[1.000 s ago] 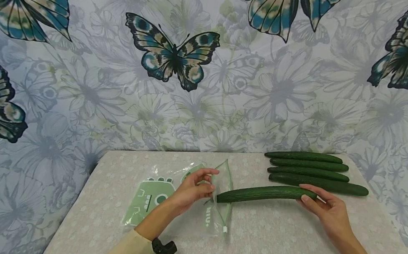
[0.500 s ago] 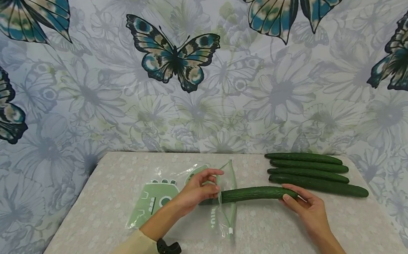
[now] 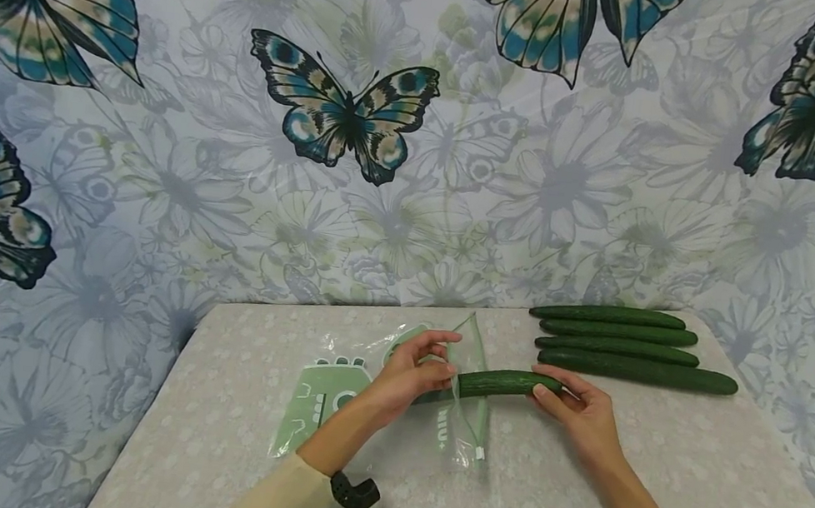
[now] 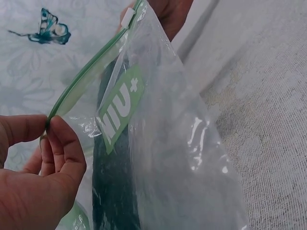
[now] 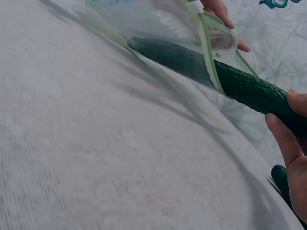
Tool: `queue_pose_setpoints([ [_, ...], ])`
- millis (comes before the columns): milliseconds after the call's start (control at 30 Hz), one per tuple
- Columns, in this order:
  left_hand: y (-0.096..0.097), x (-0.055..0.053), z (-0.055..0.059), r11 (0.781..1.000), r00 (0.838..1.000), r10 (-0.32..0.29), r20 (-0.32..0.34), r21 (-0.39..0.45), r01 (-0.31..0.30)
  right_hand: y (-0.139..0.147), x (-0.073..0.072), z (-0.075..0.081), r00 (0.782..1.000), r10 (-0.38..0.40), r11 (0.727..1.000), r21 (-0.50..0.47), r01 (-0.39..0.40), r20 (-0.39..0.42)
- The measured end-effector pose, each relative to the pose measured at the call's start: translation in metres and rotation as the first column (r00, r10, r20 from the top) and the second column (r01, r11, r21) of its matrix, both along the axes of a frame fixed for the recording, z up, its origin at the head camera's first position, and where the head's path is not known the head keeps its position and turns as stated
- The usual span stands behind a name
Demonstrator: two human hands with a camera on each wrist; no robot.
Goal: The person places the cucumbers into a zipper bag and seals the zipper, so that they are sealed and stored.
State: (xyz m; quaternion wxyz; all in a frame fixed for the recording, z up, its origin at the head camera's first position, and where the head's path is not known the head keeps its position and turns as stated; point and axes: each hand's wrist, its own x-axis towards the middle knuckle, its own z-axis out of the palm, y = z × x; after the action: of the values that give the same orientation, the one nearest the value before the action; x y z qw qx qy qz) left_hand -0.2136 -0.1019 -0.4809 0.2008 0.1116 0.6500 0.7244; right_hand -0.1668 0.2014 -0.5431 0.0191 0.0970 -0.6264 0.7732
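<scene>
My left hand [image 3: 404, 375] pinches the green zip edge of a clear slider bag [image 4: 177, 143] between thumb and fingers, holding its mouth apart. The bag carries green printing, and its white slider [image 4: 128, 17] sits at one end of the zip. A long dark green cucumber [image 3: 502, 384] lies partly inside the bag, its front part showing through the plastic in both wrist views. My right hand [image 3: 578, 412] grips the cucumber's outer end, thumb on one side and fingers on the other, a short way from the bag's mouth.
Several more cucumbers [image 3: 636, 370] lie side by side at the back right of the table [image 3: 523, 502], which has a pale patterned cover. Behind it hangs a butterfly-printed cloth [image 3: 395, 227]. Each wrist wears a black band.
My right hand has moved left, pushing the cucumber deeper into the bag. The left hand and the bag have shifted slightly right; the other cucumbers stay put.
</scene>
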Motion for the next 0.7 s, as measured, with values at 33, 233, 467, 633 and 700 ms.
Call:
queue_pose_setpoints([
  [33,0.001,0.0,0.0,1.0,1.0,0.003,0.002,0.002,-0.003,-0.003,0.0,0.0,1.0,0.001,1.0,-0.001,-0.001,0.0],
  [233,0.002,-0.001,-0.003,1.0,1.0,0.022,0.014,-0.003,-0.022,-0.023,0.001,0.003,1.0,-0.014,0.999,0.034,0.015,-0.006],
  [467,-0.001,0.001,0.001,0.999,0.999,0.044,0.003,0.001,-0.044,-0.035,0.002,0.007,0.99,-0.065,0.968,0.233,0.093,-0.125],
  [633,-0.004,0.004,0.002,0.999,0.999,0.037,0.006,0.001,-0.037,-0.025,0.005,0.003,0.993,-0.049,0.908,0.41,0.088,-0.105],
  [700,-0.005,0.005,0.002,0.999,0.999,0.035,0.004,0.0,-0.035,-0.019,0.007,0.003,0.996,-0.015,0.875,0.481,0.054,-0.085],
])
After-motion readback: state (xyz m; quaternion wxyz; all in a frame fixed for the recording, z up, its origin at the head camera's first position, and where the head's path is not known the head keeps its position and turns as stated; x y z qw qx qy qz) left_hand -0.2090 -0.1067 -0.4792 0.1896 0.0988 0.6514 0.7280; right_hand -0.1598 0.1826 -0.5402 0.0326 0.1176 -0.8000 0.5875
